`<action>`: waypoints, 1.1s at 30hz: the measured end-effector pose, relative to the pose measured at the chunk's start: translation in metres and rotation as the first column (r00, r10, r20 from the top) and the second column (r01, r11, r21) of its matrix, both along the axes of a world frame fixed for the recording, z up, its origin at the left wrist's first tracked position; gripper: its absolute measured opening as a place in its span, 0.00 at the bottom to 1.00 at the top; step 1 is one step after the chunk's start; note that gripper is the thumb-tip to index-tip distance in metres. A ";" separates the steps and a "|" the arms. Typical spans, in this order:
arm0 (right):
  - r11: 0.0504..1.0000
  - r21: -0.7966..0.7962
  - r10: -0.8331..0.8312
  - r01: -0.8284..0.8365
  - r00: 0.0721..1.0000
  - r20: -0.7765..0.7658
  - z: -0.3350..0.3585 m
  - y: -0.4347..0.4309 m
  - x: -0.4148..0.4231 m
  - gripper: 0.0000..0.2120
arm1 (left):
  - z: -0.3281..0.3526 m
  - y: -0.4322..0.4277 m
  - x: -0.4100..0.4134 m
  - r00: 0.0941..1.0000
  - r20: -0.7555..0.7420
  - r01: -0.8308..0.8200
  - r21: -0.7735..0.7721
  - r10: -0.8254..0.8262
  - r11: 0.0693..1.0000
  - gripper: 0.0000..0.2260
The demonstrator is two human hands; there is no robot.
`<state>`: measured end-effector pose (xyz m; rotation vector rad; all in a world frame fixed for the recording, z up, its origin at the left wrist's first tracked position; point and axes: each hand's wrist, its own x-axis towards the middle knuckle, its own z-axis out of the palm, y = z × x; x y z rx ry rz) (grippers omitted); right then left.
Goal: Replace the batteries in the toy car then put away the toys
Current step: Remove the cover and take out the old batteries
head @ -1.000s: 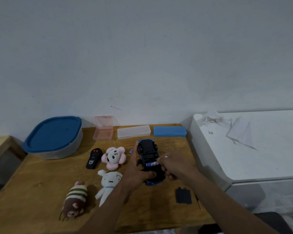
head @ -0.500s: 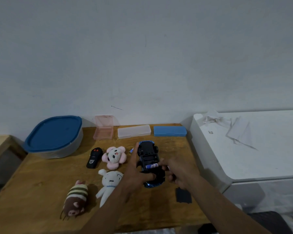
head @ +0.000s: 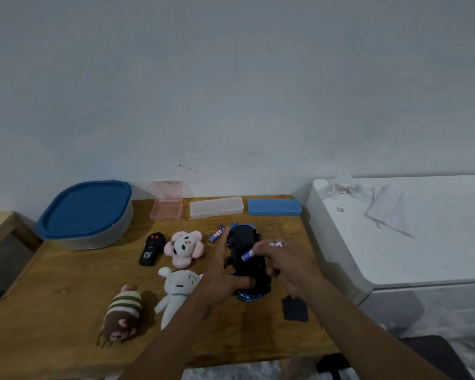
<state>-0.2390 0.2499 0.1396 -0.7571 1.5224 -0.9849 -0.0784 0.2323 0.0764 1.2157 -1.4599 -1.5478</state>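
Here we go: the toy car (head: 244,270) lies belly-up on the surface (head: 66,292), right of the middle, its nose pointing at the near edge. My left grip (head: 222,274) has it clamped, with the thumb laid across the black underside and the forefinger stretched straight along the car's left flank. So the car sits right inside that grip, pinned to the wood.

My right grip (head: 287,266) comes in from the car's right side, narrow, pinching a blue-and-white battery (head: 248,254) by one end. The battery is tilted and hangs over the middle of the underside. I can't tell whether it touches the car. There's a pale bit by the top knuckles of that hand that I can't make out.

A loose battery (head: 216,235) lies just beside the car's far end, on its left. The black cover (head: 295,309) lies flat near the front edge, right of the car and apart from it.

To the left are a black remote (head: 151,249), a pink flower plush (head: 184,246), a white plush (head: 176,293) just beside my left wrist, and a striped plush (head: 122,316) toward the near edge.

Along the far edge sit a blue-lidded tub (head: 87,213) at the left corner, an open pink box (head: 166,211), a clear case (head: 216,207) and a blue case (head: 274,207).
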 end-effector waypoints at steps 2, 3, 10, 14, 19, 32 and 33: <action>0.998 0.002 -0.055 0.056 0.987 0.153 -0.002 -0.002 -0.004 0.04 | -0.001 0.001 0.001 1.000 0.010 0.024 0.045 -0.024 0.999 0.52; 0.996 0.029 -0.091 0.087 0.964 0.249 -0.003 -0.003 -0.007 0.03 | -0.002 0.002 0.001 0.999 0.009 0.041 0.075 -0.042 0.996 0.53; 0.954 0.255 -0.273 0.159 0.814 0.513 -0.023 0.003 -0.023 0.07 | -0.019 0.019 -0.009 0.996 -0.015 0.089 0.300 -0.088 0.950 0.53; 0.941 0.292 -0.306 0.171 0.799 0.518 -0.030 0.013 -0.029 0.06 | -0.038 0.027 -0.014 0.995 0.048 0.065 0.320 -0.085 0.945 0.56; 0.932 0.329 -0.308 0.150 0.806 0.506 -0.040 0.025 -0.043 0.07 | -0.036 0.036 -0.029 0.984 0.130 0.074 0.306 -0.118 0.949 0.55; 0.909 0.382 -0.345 0.169 0.818 0.459 -0.057 0.032 -0.073 0.04 | -0.035 0.039 -0.047 0.841 0.525 0.020 0.205 -0.127 0.979 0.34; 0.907 0.386 -0.345 0.168 0.822 0.454 -0.058 0.031 -0.075 0.04 | -0.033 0.039 -0.048 0.816 0.562 0.018 0.211 -0.136 0.977 0.32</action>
